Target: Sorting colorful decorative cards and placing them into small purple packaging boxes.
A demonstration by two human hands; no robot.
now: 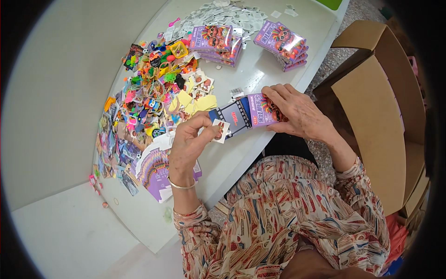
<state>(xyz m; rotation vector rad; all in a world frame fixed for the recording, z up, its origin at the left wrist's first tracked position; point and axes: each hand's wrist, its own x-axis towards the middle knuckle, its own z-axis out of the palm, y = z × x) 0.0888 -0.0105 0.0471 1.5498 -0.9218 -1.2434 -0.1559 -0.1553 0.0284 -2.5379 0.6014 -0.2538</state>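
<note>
1. Left hand (190,139): closed in a pinch on a small white card (221,130), thumb and fingertips holding its left edge. The card sits just below the open end of the purple packet, at roughly 7 o'clock from it.
2. Right hand (297,111): closed around the right end of a flat purple packet (246,113), fingers over the top face. The packet is held above the near edge of the counter (69,93), its dark filmstrip-patterned end pointing toward 8 o'clock, at the left hand.
3. Packet and card: very close together; whether they touch cannot be determined.
4. Toy pile (153,88): a loose heap of small, multicoloured plastic pieces and yellow paper squares lies on the counter at 10 o'clock from the left hand.
5. Flat purple sheets (155,172): stacked on the counter directly left of the left wrist, at 9 o'clock.
6. Filled packet stacks: one stack (216,43) at 12 o'clock from the left hand; a second stack (283,44) at 12 o'clock from the right hand, well apart from both hands.
7. White cards (223,16): spread at the far counter edge, beyond the two stacks.
8. Cardboard box (376,116): open, standing off the counter at 3 o'clock from the right hand.
</note>
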